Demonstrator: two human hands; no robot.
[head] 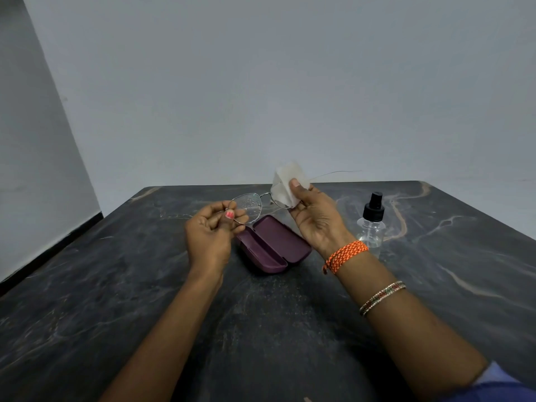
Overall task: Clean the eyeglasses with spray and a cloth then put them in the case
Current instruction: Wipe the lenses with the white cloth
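Head view: left hand [208, 227] pinching eyeglasses [246, 207], right hand [313, 216] perhaps gripping cloth [285, 184].

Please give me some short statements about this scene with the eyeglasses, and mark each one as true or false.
1. The left hand pinches the eyeglasses at the rim of one lens. True.
2. The case is closed. False: it lies open on the table, and nothing is in it.
3. The right hand holds the cloth against the other lens. True.
4. The spray bottle is in the right hand. False: it stands upright on the table, to the right of that hand.
5. The lens near the left hand is dry. False: droplets show on it.
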